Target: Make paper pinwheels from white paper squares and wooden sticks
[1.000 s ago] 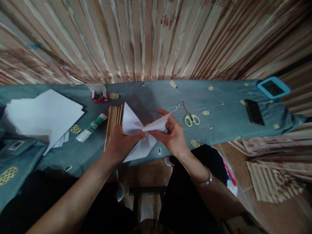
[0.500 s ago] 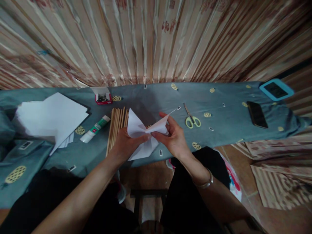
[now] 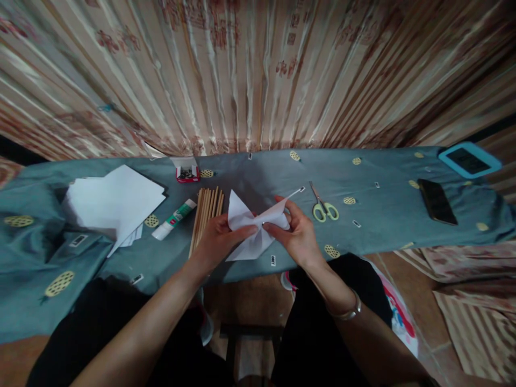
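Note:
Between my hands is a white paper pinwheel (image 3: pixel 245 250), its corners folded in toward the middle and its blades standing up. My left hand (image 3: pixel 217 236) grips its left side, thumb pressed close to the centre. My right hand (image 3: pixel 296 231) holds the right side, thumb near the centre and fingers behind the paper. A tiny shiny spot, perhaps a pin head, shows between the two thumbs. Just left of the pinwheel, partly behind my left hand, lies a row of wooden sticks (image 3: pixel 205 212).
A glue stick (image 3: pixel 174 219) and a stack of white paper (image 3: pixel 116 199) lie left on the cloth-covered table (image 3: pixel 258 166). Behind the sticks is a small red box (image 3: pixel 187 173) of metal bits. Green-handled scissors (image 3: pixel 324 209), a phone (image 3: pixel 437 201) and a blue-framed device (image 3: pixel 470 160) lie right.
The view has shifted, so the table's things appear further right and mostly lower. My hands keep hold of the pinwheel, and the shiny spot at its centre now shows.

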A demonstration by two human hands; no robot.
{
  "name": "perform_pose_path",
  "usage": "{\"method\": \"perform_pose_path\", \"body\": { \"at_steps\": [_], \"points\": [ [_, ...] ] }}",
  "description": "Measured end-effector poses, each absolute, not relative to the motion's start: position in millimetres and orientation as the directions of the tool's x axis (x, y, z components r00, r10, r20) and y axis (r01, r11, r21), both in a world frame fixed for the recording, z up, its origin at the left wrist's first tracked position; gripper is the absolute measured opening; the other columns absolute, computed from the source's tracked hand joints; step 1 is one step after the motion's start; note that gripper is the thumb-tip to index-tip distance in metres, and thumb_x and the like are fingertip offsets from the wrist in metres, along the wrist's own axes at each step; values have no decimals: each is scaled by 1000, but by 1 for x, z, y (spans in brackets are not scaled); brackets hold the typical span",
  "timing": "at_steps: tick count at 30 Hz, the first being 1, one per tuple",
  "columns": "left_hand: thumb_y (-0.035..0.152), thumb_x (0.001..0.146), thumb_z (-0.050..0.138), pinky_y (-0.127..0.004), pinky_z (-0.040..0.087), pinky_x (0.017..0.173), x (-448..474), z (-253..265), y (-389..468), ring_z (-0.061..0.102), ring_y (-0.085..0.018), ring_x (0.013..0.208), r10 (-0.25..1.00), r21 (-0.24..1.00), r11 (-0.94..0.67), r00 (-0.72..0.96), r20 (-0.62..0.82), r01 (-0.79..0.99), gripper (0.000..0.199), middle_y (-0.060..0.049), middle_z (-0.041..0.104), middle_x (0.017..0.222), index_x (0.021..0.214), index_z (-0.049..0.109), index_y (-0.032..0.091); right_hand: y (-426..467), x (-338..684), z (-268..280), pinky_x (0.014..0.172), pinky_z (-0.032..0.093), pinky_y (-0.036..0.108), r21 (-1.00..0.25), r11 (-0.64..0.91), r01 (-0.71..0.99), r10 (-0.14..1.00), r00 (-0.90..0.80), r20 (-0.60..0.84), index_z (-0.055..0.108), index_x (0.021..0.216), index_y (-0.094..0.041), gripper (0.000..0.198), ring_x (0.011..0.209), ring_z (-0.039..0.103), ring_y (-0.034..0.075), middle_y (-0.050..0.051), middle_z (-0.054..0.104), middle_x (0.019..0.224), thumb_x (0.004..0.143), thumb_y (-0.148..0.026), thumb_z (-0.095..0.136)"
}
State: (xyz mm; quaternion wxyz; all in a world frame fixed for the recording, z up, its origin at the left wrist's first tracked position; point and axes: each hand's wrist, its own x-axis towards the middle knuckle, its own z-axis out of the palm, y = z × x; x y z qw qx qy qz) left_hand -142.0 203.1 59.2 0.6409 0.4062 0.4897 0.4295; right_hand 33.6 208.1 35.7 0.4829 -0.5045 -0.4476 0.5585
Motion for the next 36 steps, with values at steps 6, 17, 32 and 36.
{"method": "perform_pose_path", "body": {
  "at_steps": [6,17,32,36],
  "points": [
    [52,83,57,-36,53,80,-178,45,219,68,-22,79,995,960,20,-103,9,279,40,-9,73,85,87,72,15,209,46,43,58,55,26,-999,-24,-31,999,46,-26,50,126,-25,65,61,65,14,-5,71,74,67,-29,78],
    [21,90,53,-32,48,76,-184,39,215,67,-27,92,985,174,-166,173,-21,971,20,-11,69,99,95,71,14,192,47,52,67,57,27,-983,88,160,996,-10,88,44,137,-26,64,74,68,13,-2,73,91,77,-24,69],
    [18,89,48,-41,49,86,-191,30,222,64,-29,93,973,145,-230,230,20,962,24,-14,67,93,96,70,12,180,48,57,84,58,35,-943,183,278,983,-80,167,44,138,-26,64,90,72,18,0,74,95,79,-21,68],
    [22,90,48,-38,49,85,-192,26,223,64,-27,92,972,186,-237,230,57,954,24,-13,68,91,93,70,13,178,48,57,83,58,34,-942,195,273,980,-80,180,44,138,-27,64,88,72,17,-1,74,94,80,-20,67]
  ]
}}
